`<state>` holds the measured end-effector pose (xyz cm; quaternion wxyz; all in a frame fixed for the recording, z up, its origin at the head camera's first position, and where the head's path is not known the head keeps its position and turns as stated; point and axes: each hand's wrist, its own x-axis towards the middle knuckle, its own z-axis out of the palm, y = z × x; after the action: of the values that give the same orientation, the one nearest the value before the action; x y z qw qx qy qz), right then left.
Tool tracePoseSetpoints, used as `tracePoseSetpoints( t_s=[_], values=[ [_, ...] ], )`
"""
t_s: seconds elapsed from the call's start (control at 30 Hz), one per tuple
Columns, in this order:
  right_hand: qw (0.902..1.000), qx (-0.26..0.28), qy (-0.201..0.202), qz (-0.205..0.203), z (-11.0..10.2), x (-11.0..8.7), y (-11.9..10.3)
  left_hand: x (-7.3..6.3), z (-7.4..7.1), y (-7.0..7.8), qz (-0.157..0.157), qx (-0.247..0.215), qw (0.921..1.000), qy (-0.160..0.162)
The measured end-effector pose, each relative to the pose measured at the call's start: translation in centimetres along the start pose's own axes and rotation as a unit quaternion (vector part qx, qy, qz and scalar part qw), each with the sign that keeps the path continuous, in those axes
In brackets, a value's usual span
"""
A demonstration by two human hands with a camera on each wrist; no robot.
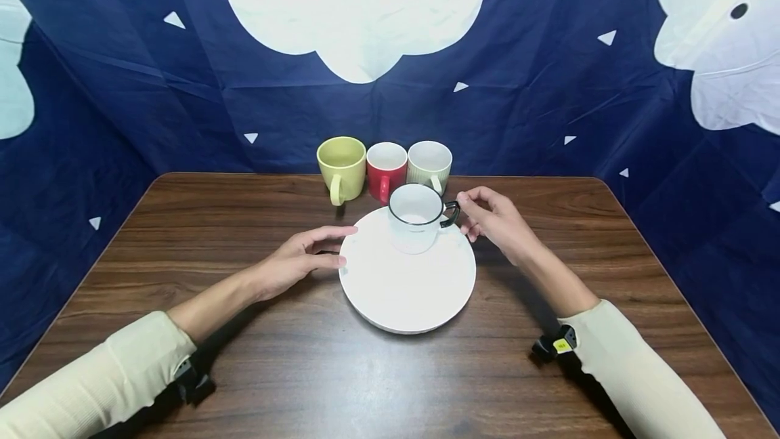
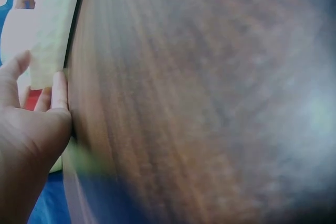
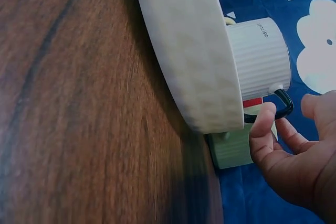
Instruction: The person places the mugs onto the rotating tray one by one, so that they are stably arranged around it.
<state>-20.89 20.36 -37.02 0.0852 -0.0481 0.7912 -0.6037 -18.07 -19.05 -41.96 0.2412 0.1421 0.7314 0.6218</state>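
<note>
Mug handle at my right hand

My right hand [image 1: 496, 222] pinches the white mug [image 1: 416, 217] handle, pointing right; my left hand [image 1: 301, 261], fingers relaxed, touches the plate [image 1: 407, 290] rim.

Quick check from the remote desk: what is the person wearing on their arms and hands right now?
Both arms wear long pale cream sleeves, the left sleeve and right sleeve, pushed up so the forearms are bare. The left hand and right hand are bare: no gloves or rings show. A small black device with a yellow tag sits at the right cuff, and a black strap at the left.
</note>
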Motion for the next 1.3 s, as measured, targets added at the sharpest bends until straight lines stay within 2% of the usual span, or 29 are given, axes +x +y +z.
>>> tracePoseSetpoints(
  t_s=[0.33, 1.3],
  values=[
    [0.9994, 0.002, 0.033, -0.006, -0.9, -1.2, 0.1, 0.4, -0.5, 0.6, -0.007, 0.018, 0.9996, -0.021],
    [0.9996, -0.006, 0.023, 0.016, -2.4, -2.8, 1.8, 2.2, -0.9, 1.0, 0.005, 0.020, 0.9997, -0.015]
  ],
)
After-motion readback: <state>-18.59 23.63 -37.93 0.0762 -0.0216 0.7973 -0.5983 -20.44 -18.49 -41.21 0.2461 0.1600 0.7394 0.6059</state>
